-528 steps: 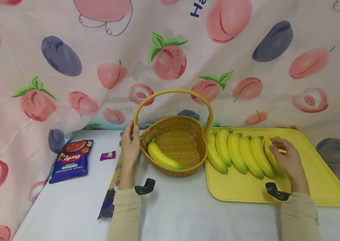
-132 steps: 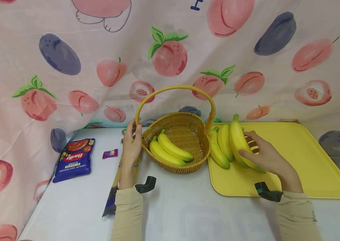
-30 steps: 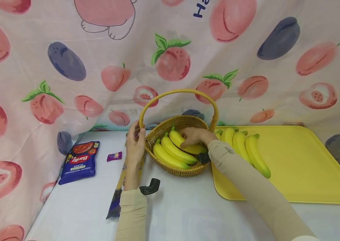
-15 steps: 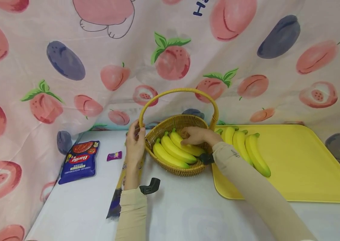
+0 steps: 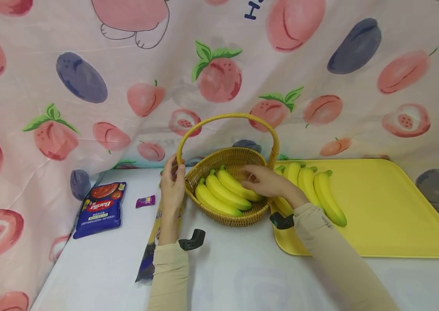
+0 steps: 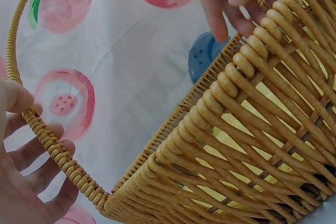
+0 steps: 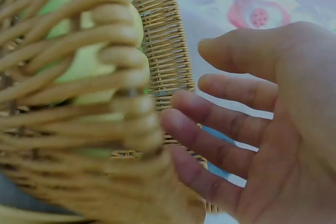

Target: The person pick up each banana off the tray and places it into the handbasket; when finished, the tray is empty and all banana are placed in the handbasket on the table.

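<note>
My left hand [image 5: 173,183] holds the wicker basket's yellow handle [image 6: 55,148] near its left foot, thumb in front and fingers behind. The basket [image 5: 228,220] stands in the middle of the table. Three bananas lie side by side in it: a left banana [image 5: 215,201], a middle banana [image 5: 225,193] and a right banana [image 5: 236,185]. Above the basket's right side, my right hand [image 5: 270,181] has loosely bent fingers with nothing between them. The right wrist view shows its fingertips [image 7: 181,121] by the woven rim, apart from the bananas.
On the right, a yellow tray [image 5: 390,207] carries several more bananas [image 5: 330,198], partly behind my right arm. A blue Barilla pouch [image 5: 100,209] and a small purple packet [image 5: 145,201] lie left. A long yellow-and-purple bag [image 5: 151,255] is partly under my left forearm.
Two more bananas went from tray to basket. Within the last second my right hand let go of the third banana and drew back right. My left hand kept its hold on the handle.
</note>
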`<state>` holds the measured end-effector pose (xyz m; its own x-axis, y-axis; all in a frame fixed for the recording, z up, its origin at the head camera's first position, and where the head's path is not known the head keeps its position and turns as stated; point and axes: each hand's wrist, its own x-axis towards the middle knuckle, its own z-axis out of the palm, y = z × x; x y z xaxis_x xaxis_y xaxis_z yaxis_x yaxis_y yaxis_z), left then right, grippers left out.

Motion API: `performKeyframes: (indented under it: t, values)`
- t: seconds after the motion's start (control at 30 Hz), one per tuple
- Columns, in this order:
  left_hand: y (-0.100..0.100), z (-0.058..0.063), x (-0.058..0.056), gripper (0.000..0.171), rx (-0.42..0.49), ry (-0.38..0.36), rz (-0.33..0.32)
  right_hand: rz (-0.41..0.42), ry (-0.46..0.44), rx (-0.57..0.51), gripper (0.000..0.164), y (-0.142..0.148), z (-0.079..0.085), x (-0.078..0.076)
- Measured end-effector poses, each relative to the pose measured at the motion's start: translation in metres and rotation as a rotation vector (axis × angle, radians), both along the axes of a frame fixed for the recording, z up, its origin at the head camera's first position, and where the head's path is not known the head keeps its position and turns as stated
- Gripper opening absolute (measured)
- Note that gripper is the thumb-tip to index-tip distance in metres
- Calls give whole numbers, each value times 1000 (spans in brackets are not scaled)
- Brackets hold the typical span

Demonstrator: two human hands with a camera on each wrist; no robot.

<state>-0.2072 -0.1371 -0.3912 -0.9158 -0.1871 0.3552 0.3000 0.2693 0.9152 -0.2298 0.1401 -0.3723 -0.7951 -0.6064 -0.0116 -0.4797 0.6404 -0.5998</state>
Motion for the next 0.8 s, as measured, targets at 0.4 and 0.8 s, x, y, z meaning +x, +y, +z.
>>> performKeyframes:
  t: [0.4, 0.8]
  values:
    - [-2, 1, -1, 39, 10, -29, -23, -174, 70, -204, 33, 40, -6, 33]
    - [0, -2, 0, 38, -12, 21, 7, -343, 119, -214, 34, 90, -16, 51]
